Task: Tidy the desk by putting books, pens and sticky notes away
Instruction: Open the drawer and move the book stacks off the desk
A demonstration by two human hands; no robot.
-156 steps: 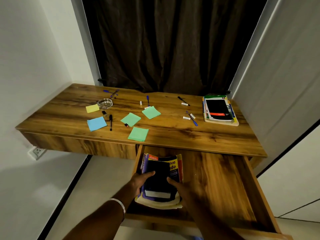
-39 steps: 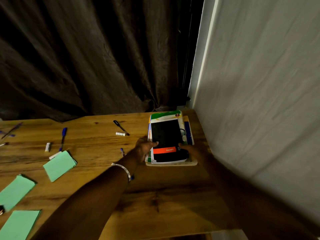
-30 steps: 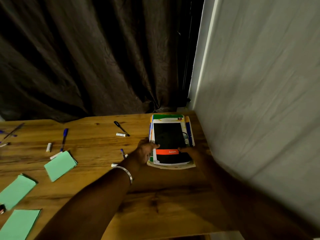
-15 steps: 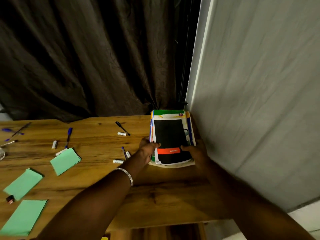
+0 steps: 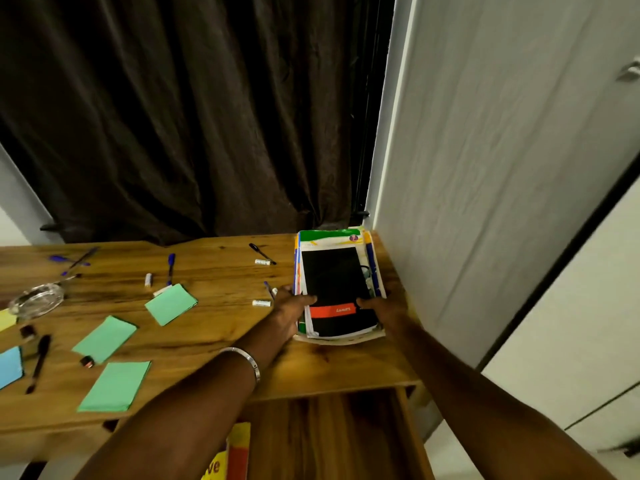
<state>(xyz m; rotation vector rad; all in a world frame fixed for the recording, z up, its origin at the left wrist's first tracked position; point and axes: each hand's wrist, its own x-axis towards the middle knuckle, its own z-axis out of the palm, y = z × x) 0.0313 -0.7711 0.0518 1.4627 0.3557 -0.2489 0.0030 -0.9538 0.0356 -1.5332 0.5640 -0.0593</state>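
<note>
1. Books (image 5: 337, 289), a stack topped by a black cover with an orange band, lie at the worktop's (image 5: 214, 327) far right corner, close to the white wall (image 5: 485, 168).
2. Left hand (image 5: 289, 306) has its grip clamped on the stack's left edge, thumb on top; right hand (image 5: 382, 306) likewise on the right edge.
3. Just left of the stack: blue pen (image 5: 268, 289), loose white cap (image 5: 261, 302).
4. Further left: green sticky notes (image 5: 171, 304), more pens, glass ashtray (image 5: 36, 301).
5. Open drawer (image 5: 346, 434) below, a book (image 5: 232, 455) inside.
</note>
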